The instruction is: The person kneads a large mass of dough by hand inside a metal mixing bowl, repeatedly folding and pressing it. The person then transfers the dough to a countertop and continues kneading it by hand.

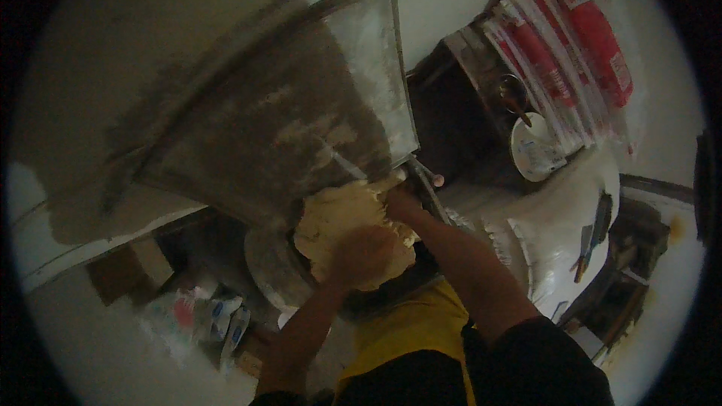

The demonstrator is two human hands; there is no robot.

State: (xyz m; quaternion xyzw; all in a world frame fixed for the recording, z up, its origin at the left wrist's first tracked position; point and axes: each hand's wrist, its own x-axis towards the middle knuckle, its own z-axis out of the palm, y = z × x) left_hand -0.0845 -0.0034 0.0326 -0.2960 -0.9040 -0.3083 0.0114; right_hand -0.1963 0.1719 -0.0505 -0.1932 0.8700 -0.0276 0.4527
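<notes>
A large pale yellow mass of dough [333,220] lies before me, against the near corner of a dark metal surface [225,135] dusted with flour-like marks. My left hand [364,251], blurred, rests on the near part of the dough; its finger positions are unclear. At the dough's right edge, my right hand [403,206] grips a torn-looking portion, its fingertips partly hidden by dough. A curved grey metal rim [273,265] shows left of the dough. Whatever supports the dough from below is mostly hidden.
Red-and-white printed sacks [558,56] are stacked at upper right. Near them is a round white lid or dish [530,149]. A dark-handled tool [592,237] lies on a full white sack [555,259]. Packets [220,318] and cardboard [130,270] are at lower left.
</notes>
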